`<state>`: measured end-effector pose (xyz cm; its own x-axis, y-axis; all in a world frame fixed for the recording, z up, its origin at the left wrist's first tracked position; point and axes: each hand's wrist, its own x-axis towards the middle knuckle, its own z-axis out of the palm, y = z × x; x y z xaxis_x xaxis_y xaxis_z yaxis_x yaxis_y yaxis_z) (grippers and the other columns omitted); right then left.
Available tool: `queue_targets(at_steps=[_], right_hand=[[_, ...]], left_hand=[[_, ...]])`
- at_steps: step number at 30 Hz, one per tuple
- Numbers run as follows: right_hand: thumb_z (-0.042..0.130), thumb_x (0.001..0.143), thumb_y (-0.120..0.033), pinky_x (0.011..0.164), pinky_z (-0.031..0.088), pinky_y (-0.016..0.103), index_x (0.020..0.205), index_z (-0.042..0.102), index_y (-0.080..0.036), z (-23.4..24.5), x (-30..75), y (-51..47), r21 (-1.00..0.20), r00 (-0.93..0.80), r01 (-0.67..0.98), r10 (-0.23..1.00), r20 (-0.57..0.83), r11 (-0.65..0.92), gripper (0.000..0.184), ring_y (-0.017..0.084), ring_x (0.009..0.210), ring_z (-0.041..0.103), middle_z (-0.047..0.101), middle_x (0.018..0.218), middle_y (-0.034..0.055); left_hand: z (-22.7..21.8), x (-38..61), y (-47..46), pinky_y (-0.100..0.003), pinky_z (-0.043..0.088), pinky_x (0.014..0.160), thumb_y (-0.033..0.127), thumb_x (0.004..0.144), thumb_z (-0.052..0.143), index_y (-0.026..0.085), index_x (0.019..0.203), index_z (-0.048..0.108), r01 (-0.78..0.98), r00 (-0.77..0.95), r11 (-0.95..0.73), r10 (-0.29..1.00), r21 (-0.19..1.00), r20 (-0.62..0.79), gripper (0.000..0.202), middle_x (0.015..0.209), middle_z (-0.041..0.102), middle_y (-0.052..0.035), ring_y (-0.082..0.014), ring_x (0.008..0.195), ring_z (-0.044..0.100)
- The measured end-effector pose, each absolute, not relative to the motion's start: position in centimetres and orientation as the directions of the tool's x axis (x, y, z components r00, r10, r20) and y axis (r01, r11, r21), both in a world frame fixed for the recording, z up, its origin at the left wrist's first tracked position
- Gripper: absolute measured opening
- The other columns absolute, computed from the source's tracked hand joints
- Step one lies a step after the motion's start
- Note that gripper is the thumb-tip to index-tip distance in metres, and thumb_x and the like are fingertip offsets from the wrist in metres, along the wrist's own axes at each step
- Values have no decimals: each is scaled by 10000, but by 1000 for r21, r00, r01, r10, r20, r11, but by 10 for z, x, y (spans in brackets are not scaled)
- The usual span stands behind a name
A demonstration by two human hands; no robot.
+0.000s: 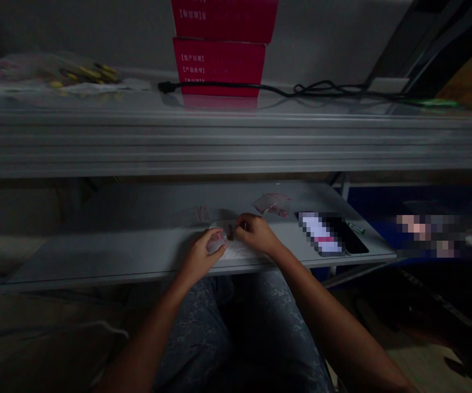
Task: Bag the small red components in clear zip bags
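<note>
Near the front edge of the grey table, my left hand (203,254) is closed on a small clear plastic bag (216,242), thumb and fingers on either side of it. Just right of the bag's edge lies a small brown cluster (230,233), too dark to name. Beside it my right hand (255,232) is curled with its fingertips pressed together; whatever they hold, if anything, is hidden. Under both hands spreads a pale, whitish sheet or bag (238,251). Another clear bag with red stripes (202,213) lies just beyond my left hand.
More red-edged clear bags (272,204) lie behind my right hand. Right of them is a phone with a blurred screen (320,233) and a dark flat device (350,236). A raised shelf (137,142) crosses ahead, bearing red boxes (222,65), a black cable (236,85) and yellow-handled items (92,73).
</note>
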<state>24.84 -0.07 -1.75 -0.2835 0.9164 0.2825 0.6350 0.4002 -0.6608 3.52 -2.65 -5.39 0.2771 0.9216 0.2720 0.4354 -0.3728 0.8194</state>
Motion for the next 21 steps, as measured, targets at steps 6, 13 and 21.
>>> queue_targets(at_steps=[6,13,21], right_hand=[[598,902,-203,686,431,218,973,747,-162,-18,242,4,-720,-428,489,855,293,492,170,128,741,630,739,898,37],[627,902,-293,779,446,256,957,755,-143,-34,240,32,-432,-233,855,956,178,289,205,202,899,675,747,990,112],[694,817,-277,720,465,264,874,767,-153,-32,222,39,-409,-176,891,981,85,195,154,238,887,699,764,962,130]], left_hand=[[-54,35,-25,-387,511,988,290,873,665,232,1219,601,392,248,-384,919,836,306,356,1189,695,-65,-223,1088,665],[-57,34,-25,-369,519,959,301,852,690,224,1208,612,412,198,-373,927,831,318,373,1190,701,-79,-233,1085,667],[-57,33,-24,-382,498,994,287,852,694,233,1229,601,417,189,-385,923,823,336,392,1226,688,-80,-236,1133,642]])
